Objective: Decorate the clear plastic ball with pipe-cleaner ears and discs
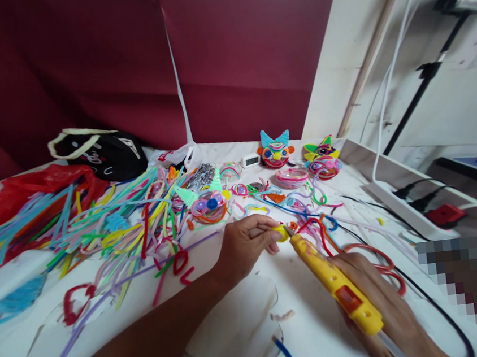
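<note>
My left hand [251, 242] pinches a small yellow coiled piece [281, 233], seemingly pipe cleaner, between thumb and fingers above the white table. My right hand [373, 289] is wrapped around a yellow hot glue gun [334, 282] with an orange switch. The gun's metal nozzle points up and left, at or very near the yellow piece; whether they touch I cannot tell. Just beyond my hands sits a pipe-cleaner animal face [209, 203] with light green ears. Red-handled scissors [377, 257] lie beside my right hand, partly hidden by it.
Loose pipe cleaners [132, 223] in many colours cover the left side, some on a red plastic bag [44, 190]. A blue-eared face [276, 150] and a small digital clock [251, 160] stand at the back. A power strip [407, 209] and black cable [439, 299] run along the right.
</note>
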Available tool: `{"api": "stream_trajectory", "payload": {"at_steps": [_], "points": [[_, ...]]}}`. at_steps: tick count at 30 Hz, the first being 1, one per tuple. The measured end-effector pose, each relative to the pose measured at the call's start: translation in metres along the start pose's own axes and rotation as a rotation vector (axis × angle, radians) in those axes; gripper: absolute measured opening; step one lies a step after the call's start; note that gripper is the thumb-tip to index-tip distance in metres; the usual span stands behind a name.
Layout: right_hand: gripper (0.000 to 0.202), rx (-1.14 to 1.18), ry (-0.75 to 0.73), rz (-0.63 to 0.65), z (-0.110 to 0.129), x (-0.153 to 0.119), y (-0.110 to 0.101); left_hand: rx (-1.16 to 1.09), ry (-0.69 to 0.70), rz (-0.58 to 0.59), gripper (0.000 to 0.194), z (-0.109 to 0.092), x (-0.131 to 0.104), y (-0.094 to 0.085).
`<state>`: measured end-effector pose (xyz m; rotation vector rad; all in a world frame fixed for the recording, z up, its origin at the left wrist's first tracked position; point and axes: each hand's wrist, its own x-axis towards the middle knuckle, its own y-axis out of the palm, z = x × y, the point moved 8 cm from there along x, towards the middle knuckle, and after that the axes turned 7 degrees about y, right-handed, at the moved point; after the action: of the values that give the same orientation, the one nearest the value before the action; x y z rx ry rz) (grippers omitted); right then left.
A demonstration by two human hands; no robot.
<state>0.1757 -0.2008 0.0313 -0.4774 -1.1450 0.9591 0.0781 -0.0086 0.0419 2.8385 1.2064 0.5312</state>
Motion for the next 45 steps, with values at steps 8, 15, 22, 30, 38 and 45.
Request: {"api": "stream_trajectory", "payload": {"at_steps": [8, 15, 22, 30, 38, 45], "points": [[0.053, 0.028, 0.004, 0.022, 0.001, -0.001, 0.002, -0.011, -0.003, 0.003, 0.022, 0.001, 0.000, 0.000], [0.054, 0.019, 0.002, 0.019, 0.000, 0.000, 0.003, -0.010, -0.011, -0.002, 0.022, 0.000, -0.001, 0.001], [0.053, 0.014, -0.017, 0.019, 0.004, 0.000, 0.001, 0.014, -0.003, 0.003, 0.021, 0.001, -0.001, 0.000], [0.050, -0.015, -0.002, -0.007, 0.000, -0.001, 0.000, 0.016, -0.004, 0.001, 0.023, 0.002, -0.001, 0.001], [0.042, -0.027, -0.024, -0.095, 0.010, 0.004, -0.009, 0.025, 0.004, 0.004, 0.021, 0.002, -0.001, 0.000], [0.050, 0.022, -0.037, -0.062, 0.002, 0.001, 0.002, 0.030, 0.011, 0.009, 0.020, 0.002, -0.001, 0.001]]}}
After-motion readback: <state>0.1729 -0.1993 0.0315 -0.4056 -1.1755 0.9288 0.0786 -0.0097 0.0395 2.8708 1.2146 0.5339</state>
